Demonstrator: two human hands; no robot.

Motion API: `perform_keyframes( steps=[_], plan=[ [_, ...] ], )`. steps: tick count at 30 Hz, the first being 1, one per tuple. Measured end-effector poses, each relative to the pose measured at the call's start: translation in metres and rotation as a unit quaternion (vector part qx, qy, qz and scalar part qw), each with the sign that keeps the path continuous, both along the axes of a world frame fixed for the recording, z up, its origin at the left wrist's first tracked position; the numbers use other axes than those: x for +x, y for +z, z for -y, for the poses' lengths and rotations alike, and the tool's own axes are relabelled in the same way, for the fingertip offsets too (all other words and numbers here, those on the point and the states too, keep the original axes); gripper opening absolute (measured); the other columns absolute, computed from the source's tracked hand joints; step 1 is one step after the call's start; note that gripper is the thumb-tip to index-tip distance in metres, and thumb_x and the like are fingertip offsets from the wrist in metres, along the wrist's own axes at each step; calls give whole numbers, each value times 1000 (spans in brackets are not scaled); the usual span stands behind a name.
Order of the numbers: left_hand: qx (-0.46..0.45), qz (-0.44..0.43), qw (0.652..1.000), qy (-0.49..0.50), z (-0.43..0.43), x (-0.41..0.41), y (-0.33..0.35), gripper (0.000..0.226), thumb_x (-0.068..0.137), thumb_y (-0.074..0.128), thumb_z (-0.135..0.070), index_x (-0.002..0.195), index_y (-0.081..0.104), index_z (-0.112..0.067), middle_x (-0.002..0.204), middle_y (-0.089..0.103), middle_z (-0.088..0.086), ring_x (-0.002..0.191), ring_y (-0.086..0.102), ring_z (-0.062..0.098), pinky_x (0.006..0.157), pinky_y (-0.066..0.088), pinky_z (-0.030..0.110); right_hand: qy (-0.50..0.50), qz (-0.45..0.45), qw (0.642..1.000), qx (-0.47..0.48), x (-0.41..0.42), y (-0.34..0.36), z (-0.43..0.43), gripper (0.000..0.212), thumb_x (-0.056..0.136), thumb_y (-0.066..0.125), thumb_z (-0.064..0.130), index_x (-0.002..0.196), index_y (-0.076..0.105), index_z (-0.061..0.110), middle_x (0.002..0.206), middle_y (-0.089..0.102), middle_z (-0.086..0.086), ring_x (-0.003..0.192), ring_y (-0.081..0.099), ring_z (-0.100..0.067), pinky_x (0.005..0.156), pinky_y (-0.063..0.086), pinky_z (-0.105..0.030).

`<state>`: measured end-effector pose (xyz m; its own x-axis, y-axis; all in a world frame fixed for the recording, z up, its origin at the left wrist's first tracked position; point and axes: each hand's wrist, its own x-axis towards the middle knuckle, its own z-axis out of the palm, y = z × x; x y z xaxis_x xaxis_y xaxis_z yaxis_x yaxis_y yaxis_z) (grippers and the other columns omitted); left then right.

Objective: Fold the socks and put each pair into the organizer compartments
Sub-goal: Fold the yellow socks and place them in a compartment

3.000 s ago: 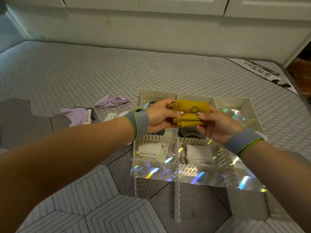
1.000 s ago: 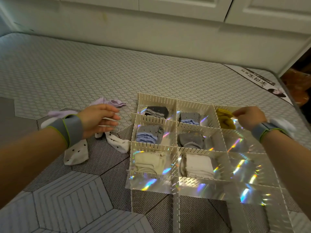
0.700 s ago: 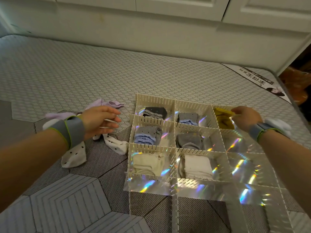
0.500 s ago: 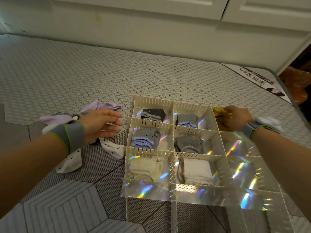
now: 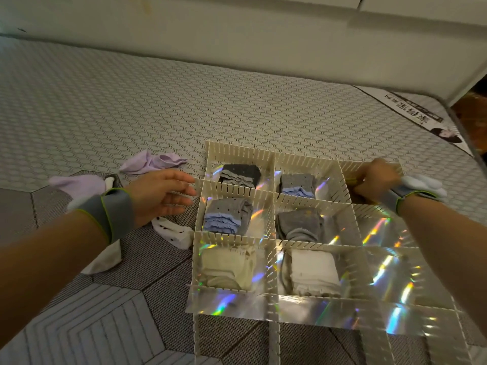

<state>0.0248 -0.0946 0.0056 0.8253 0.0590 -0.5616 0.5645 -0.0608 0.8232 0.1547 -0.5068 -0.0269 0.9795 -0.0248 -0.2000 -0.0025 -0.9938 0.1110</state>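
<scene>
The cream slotted organizer (image 5: 237,154) lies on the mattress with a shiny holographic floor. Folded pairs fill six compartments: dark dotted (image 5: 241,173), grey-blue (image 5: 297,184), grey with blue cuffs (image 5: 226,214), plain grey (image 5: 299,223), cream (image 5: 226,267) and white (image 5: 313,275). My right hand (image 5: 376,180) is curled down inside the far right compartment, over the yellow socks (image 5: 351,180), which show only as a sliver. My left hand (image 5: 160,196) hovers open beside the organizer's left edge, holding nothing.
Loose socks lie left of the organizer: two lilac ones (image 5: 152,162) (image 5: 79,183) and white dotted ones (image 5: 172,231) (image 5: 105,259). A pale white-blue sock (image 5: 424,183) sits behind my right wrist. A white cabinet wall runs along the far mattress edge.
The folded yellow pair went from both hands into the far right compartment, where my right hand has sunk over it. My left hand let go and drifted to the organizer's left edge.
</scene>
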Motion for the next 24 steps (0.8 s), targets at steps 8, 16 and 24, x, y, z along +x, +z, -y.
perform_keyframes(
  steps=[8, 16, 24],
  plan=[
    [3, -2, 1000, -3, 3, 1, -1, 18, 94, 47, -10, 95, 63, -17, 88, 67, 6, 77, 63, 19, 69, 50, 31, 11, -58, 997, 42, -5, 1, 7, 22, 72, 70, 29, 87, 70, 12, 92, 68, -8, 84, 62, -25, 76, 50, -31],
    [-3, -1, 1000, -13, 6, 0, 0, 18, 94, 47, -10, 98, 63, -16, 91, 68, 7, 77, 62, 19, 74, 51, 33, -65, -115, 980, 152, 3, -11, 9, 23, 92, 50, 19, 91, 68, 5, 89, 66, -13, 85, 60, -28, 78, 47, -32],
    [-10, -6, 1000, -8, 4, -1, 0, 20, 95, 45, -9, 98, 63, -17, 89, 68, 6, 76, 63, 18, 75, 50, 33, -9, -109, 993, 44, 8, -24, 14, 30, 88, 50, 37, 112, 64, 23, 118, 65, -9, 104, 60, -28, 92, 47, -33]
  ],
)
